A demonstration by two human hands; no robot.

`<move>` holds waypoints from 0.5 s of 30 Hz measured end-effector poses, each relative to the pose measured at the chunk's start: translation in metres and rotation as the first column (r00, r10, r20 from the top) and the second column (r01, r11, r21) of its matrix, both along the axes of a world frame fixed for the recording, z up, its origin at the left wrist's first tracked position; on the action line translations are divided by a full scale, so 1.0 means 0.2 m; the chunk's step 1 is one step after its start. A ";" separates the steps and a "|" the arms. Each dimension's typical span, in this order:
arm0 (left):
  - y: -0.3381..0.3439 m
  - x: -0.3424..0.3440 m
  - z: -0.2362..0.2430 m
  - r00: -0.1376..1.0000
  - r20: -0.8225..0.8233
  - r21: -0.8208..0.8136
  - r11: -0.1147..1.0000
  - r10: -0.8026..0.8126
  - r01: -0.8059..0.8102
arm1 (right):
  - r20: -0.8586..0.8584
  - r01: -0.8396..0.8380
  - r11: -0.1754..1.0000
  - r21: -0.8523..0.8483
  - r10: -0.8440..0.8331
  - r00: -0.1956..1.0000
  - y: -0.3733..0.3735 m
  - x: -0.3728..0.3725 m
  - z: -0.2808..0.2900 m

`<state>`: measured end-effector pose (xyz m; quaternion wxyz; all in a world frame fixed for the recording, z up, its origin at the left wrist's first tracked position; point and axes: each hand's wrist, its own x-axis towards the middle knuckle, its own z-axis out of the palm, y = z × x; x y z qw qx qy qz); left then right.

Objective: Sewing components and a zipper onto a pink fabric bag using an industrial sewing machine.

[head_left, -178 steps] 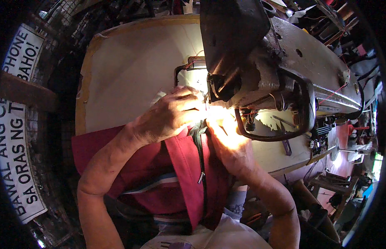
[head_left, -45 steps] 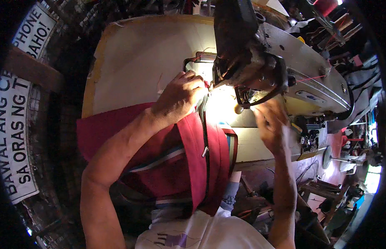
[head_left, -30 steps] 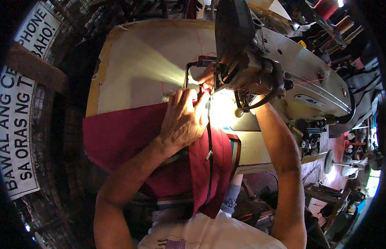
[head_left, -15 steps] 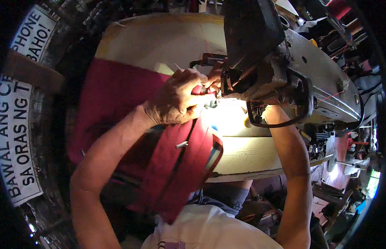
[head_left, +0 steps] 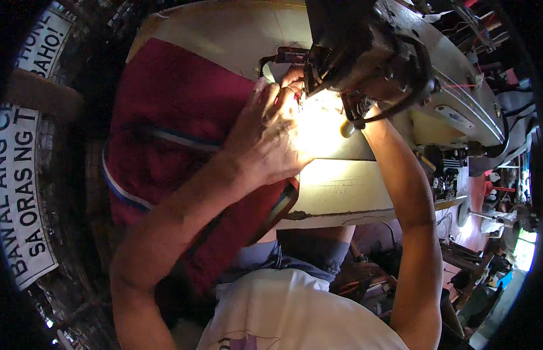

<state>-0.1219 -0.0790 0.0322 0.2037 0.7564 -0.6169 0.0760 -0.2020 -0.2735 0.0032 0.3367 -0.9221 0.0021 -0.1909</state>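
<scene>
A sewing machine [head_left: 370,70] stands over a pale table, its lamp throwing bright light around the needle. Maroon cloth [head_left: 184,87] with blue-and-white trim spreads left of the needle and hangs over the table's near edge. My left hand [head_left: 268,137] lies on the cloth beside the needle, fingers bent and gathered on the fabric; its thumb is hidden. My right forearm passes under the machine head, which covers most of that hand. Only some bent fingers of my right hand [head_left: 293,77] show behind the needle, close to the cloth; their grip is unclear.
The pale tabletop [head_left: 341,184] has a worn front edge. A dark curved guard [head_left: 420,70] juts from the machine head. White signs [head_left: 26,192] stand at the left beside a wooden post [head_left: 47,96]. Tools and clutter [head_left: 365,280] lie below at the right.
My left hand has turned flatter over the cloth and shifted slightly right. The cloth has been rearranged, showing striped trim at left, and its zipper is now out of sight. The whole view has shifted somewhat.
</scene>
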 end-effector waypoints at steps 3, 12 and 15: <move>-0.01 -0.10 -0.04 0.948 0.247 0.057 0.974 0.201 -0.221 | 0.002 -0.010 1.000 0.016 0.010 1.000 0.06 -0.07 0.00; 0.02 0.12 -0.14 0.980 0.198 -0.048 0.998 -0.027 0.037 | 0.077 -0.057 0.998 0.039 0.054 0.996 0.04 0.04 -0.08; 0.01 0.23 -0.13 0.951 0.274 -0.073 0.983 -0.140 0.166 | 0.106 -0.076 0.995 0.058 0.069 0.992 0.02 0.11 -0.10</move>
